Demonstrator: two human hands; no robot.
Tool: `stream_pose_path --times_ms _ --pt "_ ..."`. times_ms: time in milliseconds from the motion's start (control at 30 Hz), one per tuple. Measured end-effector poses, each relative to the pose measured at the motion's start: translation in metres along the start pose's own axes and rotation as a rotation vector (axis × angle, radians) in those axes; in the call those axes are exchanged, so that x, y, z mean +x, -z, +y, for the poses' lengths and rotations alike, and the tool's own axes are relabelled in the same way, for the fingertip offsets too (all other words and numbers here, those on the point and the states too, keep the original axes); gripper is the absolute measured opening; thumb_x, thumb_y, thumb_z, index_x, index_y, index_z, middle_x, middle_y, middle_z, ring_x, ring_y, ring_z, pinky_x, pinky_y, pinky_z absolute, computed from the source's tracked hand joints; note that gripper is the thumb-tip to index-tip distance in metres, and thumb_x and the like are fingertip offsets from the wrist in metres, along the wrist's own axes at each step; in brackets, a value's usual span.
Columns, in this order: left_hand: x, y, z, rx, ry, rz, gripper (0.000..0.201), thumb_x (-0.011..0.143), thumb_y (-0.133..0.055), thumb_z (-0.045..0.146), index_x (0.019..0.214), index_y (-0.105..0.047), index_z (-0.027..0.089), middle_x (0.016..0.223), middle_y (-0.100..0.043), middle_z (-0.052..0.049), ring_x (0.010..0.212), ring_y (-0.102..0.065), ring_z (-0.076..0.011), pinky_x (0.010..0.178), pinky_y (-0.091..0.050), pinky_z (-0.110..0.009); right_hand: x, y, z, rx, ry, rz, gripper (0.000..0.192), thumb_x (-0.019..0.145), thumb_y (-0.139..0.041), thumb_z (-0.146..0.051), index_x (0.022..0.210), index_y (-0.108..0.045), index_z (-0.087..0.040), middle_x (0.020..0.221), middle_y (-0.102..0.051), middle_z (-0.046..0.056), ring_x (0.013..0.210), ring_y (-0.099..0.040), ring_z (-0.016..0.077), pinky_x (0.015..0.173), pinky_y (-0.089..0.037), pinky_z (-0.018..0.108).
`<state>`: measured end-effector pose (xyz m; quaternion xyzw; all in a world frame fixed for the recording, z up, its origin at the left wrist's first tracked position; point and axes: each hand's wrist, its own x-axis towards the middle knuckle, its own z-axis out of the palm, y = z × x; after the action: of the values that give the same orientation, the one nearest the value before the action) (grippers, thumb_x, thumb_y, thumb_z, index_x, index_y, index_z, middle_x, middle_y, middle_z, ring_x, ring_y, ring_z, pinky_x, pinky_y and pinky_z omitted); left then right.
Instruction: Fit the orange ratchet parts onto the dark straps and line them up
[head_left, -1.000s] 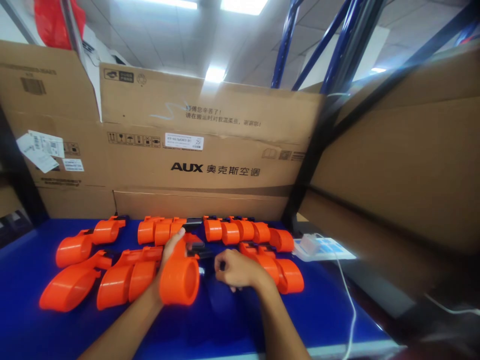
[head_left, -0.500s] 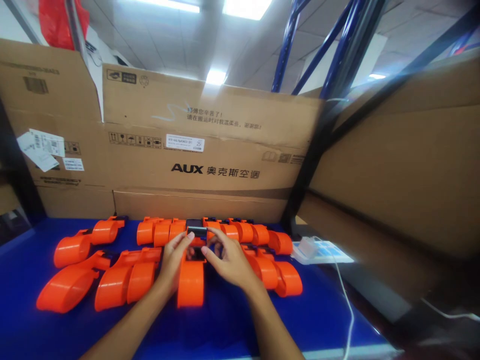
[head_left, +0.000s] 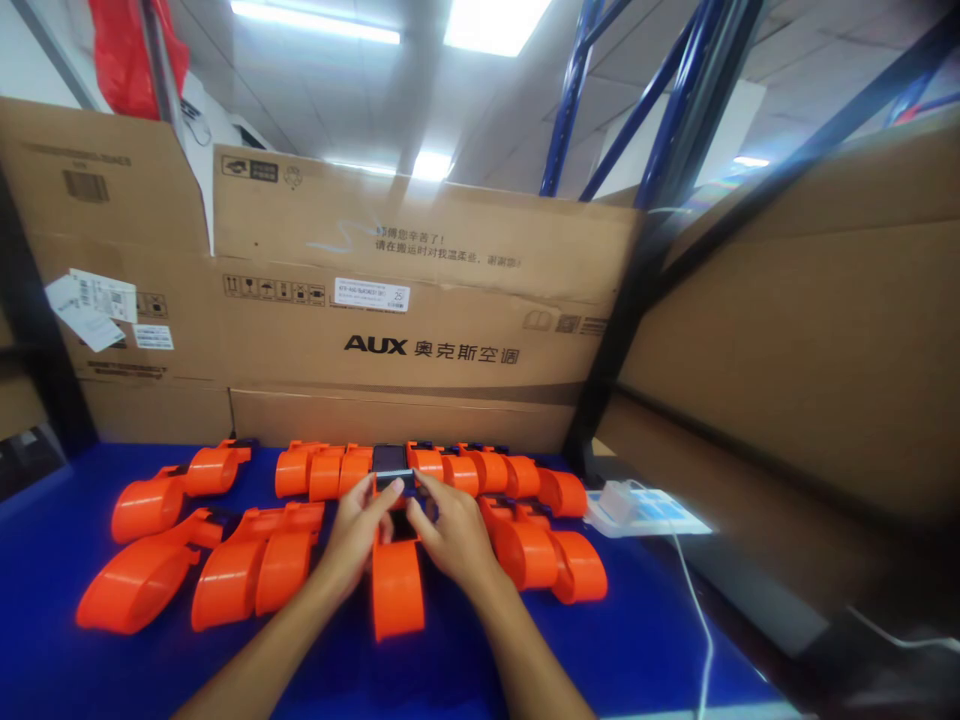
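A blue table [head_left: 630, 640] sits in a storeroom, walled in by big cardboard boxes [head_left: 390, 300] at the back and more cardboard [head_left: 810, 370] leaning on the right, with blue rack posts [head_left: 577, 90] rising behind under ceiling lights. A red bag [head_left: 124, 55] hangs at the top left.

Orange plastic parts lie all over the table. A back row [head_left: 480, 468] runs along the foot of the boxes, a pair [head_left: 172, 490] lies at the far left, three more [head_left: 202, 575] lie in front of that, and two [head_left: 547, 560] sit to the right of the hands.

In the middle, one orange part [head_left: 397, 595] lies on the table with its long body pointing toward the person. At its far end is a small black piece [head_left: 390, 462] with a dark, screen-like face, level with the gap in the back row.

The left hand [head_left: 356, 540] rests on the left of that far end, fingers curled in and the forefinger stretched up to the black piece's lower edge. The right hand [head_left: 454, 535] mirrors it on the right, fingers narrowed, forefinger and thumb pinching toward the same edge. Both hands touch the part; whether they grip the black piece firmly or only press on it cannot be told.

At the right edge of the table lies a white power strip [head_left: 637, 505] with a plug in it, and a white cable [head_left: 697, 610] trails off toward the front.
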<state>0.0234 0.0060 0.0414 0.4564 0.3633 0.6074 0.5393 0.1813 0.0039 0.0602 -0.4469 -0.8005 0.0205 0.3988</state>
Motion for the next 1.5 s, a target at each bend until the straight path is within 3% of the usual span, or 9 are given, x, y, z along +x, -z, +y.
stream_pose_path --times_ms 167,500,767,967,1233,1500 --pt "0.000 0.001 0.001 0.015 0.029 -0.017 0.044 0.073 -0.076 0.051 0.097 -0.065 0.016 0.044 -0.046 0.009 0.035 -0.037 -0.0065 0.040 -0.032 -0.019 0.000 0.001 -0.001 -0.040 -0.008 -0.010 0.043 0.090 -0.053 -0.027 0.131 -0.059 -0.016 0.100 -0.075 0.010 0.084 -0.071 0.0228 0.074 -0.052 0.030" --pt "0.000 0.005 -0.001 0.038 0.064 -0.033 0.043 0.072 -0.078 0.050 0.097 -0.067 0.016 0.041 -0.047 0.008 0.032 -0.039 -0.0074 0.040 -0.034 -0.020 0.004 0.006 -0.002 -0.003 0.022 -0.127 0.032 0.095 -0.050 -0.028 0.123 -0.062 -0.018 0.108 -0.073 0.011 0.090 -0.069 0.0226 0.073 -0.051 0.028" --pt "0.000 0.005 0.001 -0.004 0.058 -0.026 0.039 0.070 -0.080 0.048 0.091 -0.065 0.017 0.044 -0.047 0.009 0.035 -0.038 -0.0065 0.042 -0.036 -0.020 0.003 0.005 -0.001 0.046 0.020 -0.104 0.038 0.096 -0.050 -0.030 0.131 -0.058 -0.018 0.111 -0.072 0.012 0.095 -0.069 0.0237 0.081 -0.053 0.032" --pt "0.000 0.001 0.007 -0.158 0.048 0.024 0.039 0.068 -0.082 0.045 0.090 -0.066 0.017 0.058 -0.057 0.006 0.040 -0.043 -0.0048 0.042 -0.036 -0.018 0.002 0.007 -0.002 0.030 0.074 -0.139 0.045 0.099 -0.046 -0.032 0.142 -0.050 -0.020 0.118 -0.069 0.013 0.103 -0.067 0.0246 0.089 -0.051 0.035" --pt "0.004 0.004 0.003 -0.204 0.115 0.041 0.043 0.064 -0.085 0.043 0.092 -0.068 0.016 0.061 -0.060 0.005 0.038 -0.044 -0.0044 0.038 -0.035 -0.018 0.001 0.010 0.003 -0.003 0.119 -0.175 0.054 0.094 -0.048 -0.025 0.147 -0.042 -0.020 0.107 -0.069 0.011 0.089 -0.066 0.0215 0.082 -0.053 0.033" --pt "-0.002 -0.003 0.009 -0.348 0.150 0.021 0.035 0.065 -0.087 0.036 0.087 -0.069 0.016 0.066 -0.066 0.002 0.047 -0.053 -0.0065 0.043 -0.041 -0.017 0.000 -0.003 0.005 -0.159 0.155 -0.123 0.065 0.084 -0.051 -0.013 0.148 -0.040 -0.013 0.101 -0.071 0.014 0.087 -0.066 0.0239 0.079 -0.054 0.034"
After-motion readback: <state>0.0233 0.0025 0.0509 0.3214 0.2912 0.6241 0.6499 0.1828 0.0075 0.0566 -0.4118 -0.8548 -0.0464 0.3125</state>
